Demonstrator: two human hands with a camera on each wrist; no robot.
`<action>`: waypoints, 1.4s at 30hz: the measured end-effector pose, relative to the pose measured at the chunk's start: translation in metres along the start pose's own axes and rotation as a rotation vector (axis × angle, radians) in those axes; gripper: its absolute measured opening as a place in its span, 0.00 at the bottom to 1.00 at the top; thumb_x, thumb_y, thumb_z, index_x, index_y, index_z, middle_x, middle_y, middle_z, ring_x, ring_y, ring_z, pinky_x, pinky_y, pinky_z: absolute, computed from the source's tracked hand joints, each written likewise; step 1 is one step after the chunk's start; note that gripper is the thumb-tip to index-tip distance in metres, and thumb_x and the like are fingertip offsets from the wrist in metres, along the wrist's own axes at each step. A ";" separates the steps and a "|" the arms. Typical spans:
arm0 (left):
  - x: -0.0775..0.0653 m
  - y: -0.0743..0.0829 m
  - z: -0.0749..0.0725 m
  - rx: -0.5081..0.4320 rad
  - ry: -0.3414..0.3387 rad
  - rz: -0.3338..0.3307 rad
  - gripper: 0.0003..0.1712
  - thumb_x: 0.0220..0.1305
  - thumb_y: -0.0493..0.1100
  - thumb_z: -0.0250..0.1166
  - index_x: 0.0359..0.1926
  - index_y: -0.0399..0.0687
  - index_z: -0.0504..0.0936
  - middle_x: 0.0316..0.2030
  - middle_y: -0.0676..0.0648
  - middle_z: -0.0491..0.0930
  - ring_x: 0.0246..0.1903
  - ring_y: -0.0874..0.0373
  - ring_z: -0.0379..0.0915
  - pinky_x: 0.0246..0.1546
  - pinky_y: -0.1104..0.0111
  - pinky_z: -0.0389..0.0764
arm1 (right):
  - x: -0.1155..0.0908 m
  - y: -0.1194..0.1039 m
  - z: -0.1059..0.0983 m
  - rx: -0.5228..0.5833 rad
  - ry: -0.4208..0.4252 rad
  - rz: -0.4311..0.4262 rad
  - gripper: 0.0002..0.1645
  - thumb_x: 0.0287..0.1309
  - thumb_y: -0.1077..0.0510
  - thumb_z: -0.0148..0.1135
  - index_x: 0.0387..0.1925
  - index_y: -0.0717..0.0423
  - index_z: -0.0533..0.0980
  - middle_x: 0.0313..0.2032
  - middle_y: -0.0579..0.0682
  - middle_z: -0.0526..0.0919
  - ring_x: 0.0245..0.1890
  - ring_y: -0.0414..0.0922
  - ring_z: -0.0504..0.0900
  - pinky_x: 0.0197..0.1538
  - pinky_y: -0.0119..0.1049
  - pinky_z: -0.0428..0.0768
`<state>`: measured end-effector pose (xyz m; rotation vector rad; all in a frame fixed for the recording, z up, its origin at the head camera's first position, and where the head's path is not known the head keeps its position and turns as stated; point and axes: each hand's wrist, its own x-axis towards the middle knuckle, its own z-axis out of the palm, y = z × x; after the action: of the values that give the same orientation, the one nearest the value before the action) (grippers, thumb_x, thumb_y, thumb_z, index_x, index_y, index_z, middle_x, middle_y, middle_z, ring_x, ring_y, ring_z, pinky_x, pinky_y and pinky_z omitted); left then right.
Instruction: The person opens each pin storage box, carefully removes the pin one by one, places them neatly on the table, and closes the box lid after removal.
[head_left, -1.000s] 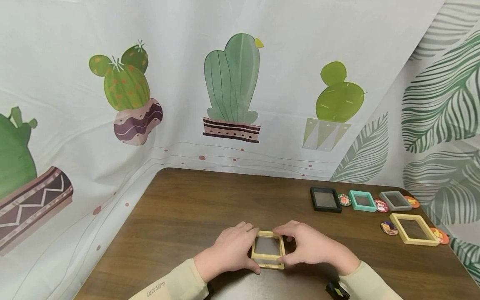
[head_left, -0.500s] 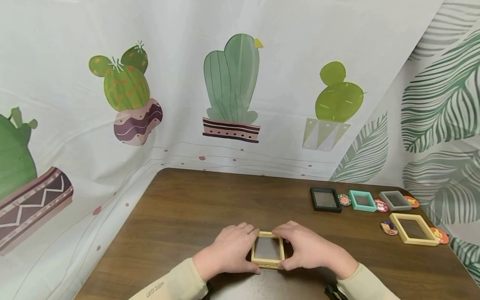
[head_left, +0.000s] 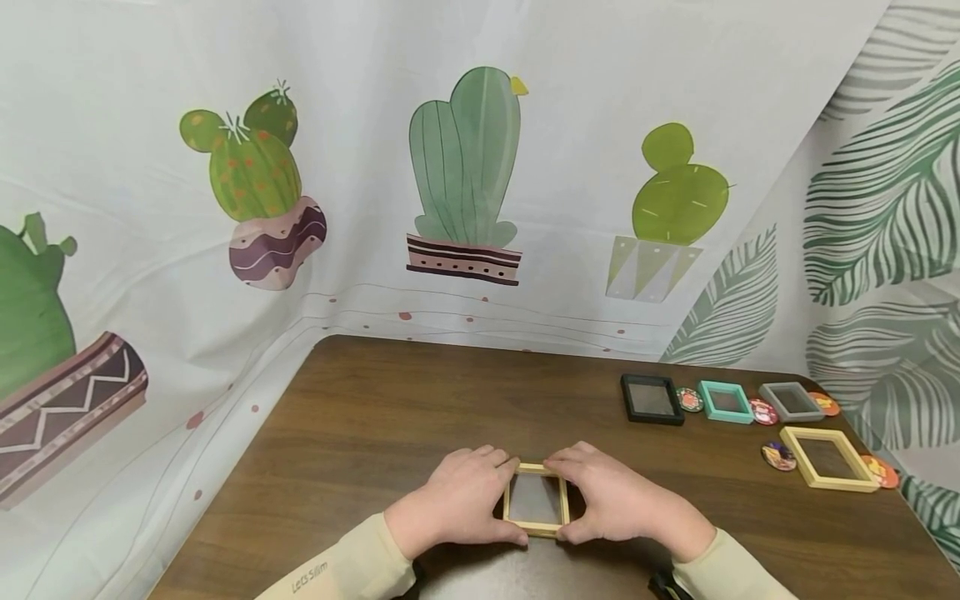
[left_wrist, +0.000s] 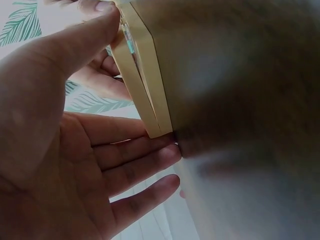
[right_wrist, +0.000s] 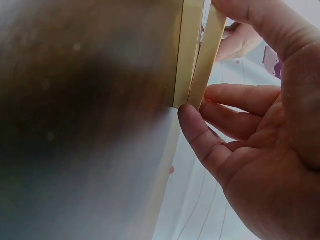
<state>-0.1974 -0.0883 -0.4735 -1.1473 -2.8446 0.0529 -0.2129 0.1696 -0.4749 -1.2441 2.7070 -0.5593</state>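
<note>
A yellow square display frame (head_left: 535,498) with a clear film lies flat on the table between both hands. Its two halves meet at the far side, and a thin wedge-shaped gap shows between them in both wrist views. My left hand (head_left: 465,500) grips the left side, thumb at the near corner and fingers toward the far corner. On the opposite side my right hand (head_left: 618,500) holds the frame likewise, thumb near and fingers far. Something small and coloured shows in the gap of the yellow frame (left_wrist: 150,60) in the left wrist view.
On the right of the brown table (head_left: 420,392) lie a black frame (head_left: 633,411), a teal frame (head_left: 708,404), a grey frame (head_left: 782,410) and a larger yellow frame (head_left: 832,483). Several round badges sit beside them, one of them a dark patterned badge (head_left: 778,456). A cactus-print cloth (head_left: 360,208) hangs behind.
The frame's upper half has come down at the near side, narrowing the gap to the lower half. My left thumb has shifted slightly right along the near edge.
</note>
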 end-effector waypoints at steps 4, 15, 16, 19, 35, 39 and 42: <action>0.000 -0.001 0.000 -0.001 -0.008 0.003 0.59 0.48 0.86 0.53 0.64 0.45 0.74 0.55 0.51 0.77 0.52 0.58 0.71 0.46 0.63 0.76 | 0.000 0.001 0.000 -0.004 -0.004 0.005 0.49 0.42 0.36 0.74 0.63 0.56 0.73 0.59 0.45 0.74 0.56 0.41 0.68 0.54 0.39 0.74; 0.001 -0.002 0.001 -0.009 0.013 0.003 0.58 0.48 0.86 0.52 0.63 0.45 0.75 0.53 0.51 0.77 0.50 0.58 0.71 0.44 0.63 0.77 | 0.000 0.000 -0.003 0.036 -0.029 0.028 0.50 0.43 0.35 0.74 0.64 0.54 0.72 0.59 0.44 0.72 0.56 0.41 0.68 0.54 0.39 0.74; 0.001 -0.002 0.001 -0.007 0.014 0.004 0.58 0.49 0.86 0.53 0.63 0.45 0.75 0.53 0.51 0.78 0.50 0.58 0.71 0.43 0.63 0.77 | 0.000 0.000 -0.003 0.039 -0.030 0.029 0.50 0.43 0.35 0.74 0.64 0.54 0.72 0.59 0.44 0.72 0.56 0.41 0.67 0.54 0.39 0.74; 0.002 -0.001 0.001 -0.007 0.015 0.004 0.58 0.48 0.86 0.54 0.63 0.44 0.75 0.53 0.50 0.78 0.50 0.58 0.72 0.43 0.63 0.77 | -0.001 0.001 -0.003 0.039 -0.031 0.028 0.50 0.43 0.34 0.74 0.64 0.54 0.71 0.59 0.44 0.72 0.56 0.41 0.67 0.54 0.39 0.74; 0.003 0.004 0.000 -0.027 0.014 -0.039 0.59 0.41 0.85 0.61 0.61 0.45 0.77 0.51 0.51 0.78 0.49 0.58 0.71 0.39 0.64 0.78 | -0.002 -0.002 -0.001 0.049 -0.031 0.012 0.51 0.43 0.34 0.75 0.65 0.56 0.71 0.56 0.42 0.70 0.50 0.39 0.65 0.47 0.33 0.73; 0.003 0.005 0.000 -0.030 0.012 -0.045 0.58 0.40 0.85 0.62 0.60 0.46 0.77 0.51 0.51 0.77 0.49 0.58 0.71 0.38 0.64 0.78 | -0.002 -0.003 -0.001 0.044 -0.030 0.021 0.50 0.43 0.35 0.76 0.64 0.56 0.71 0.56 0.41 0.70 0.50 0.38 0.65 0.46 0.32 0.73; 0.003 0.004 0.001 -0.033 0.010 -0.049 0.58 0.40 0.85 0.62 0.60 0.46 0.77 0.51 0.52 0.77 0.48 0.59 0.71 0.38 0.64 0.78 | -0.001 -0.005 0.000 0.030 -0.019 0.026 0.50 0.42 0.37 0.77 0.64 0.57 0.72 0.55 0.42 0.71 0.49 0.38 0.65 0.45 0.32 0.73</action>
<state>-0.1967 -0.0833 -0.4742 -1.0807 -2.8738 -0.0030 -0.2087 0.1678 -0.4730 -1.1991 2.6846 -0.5800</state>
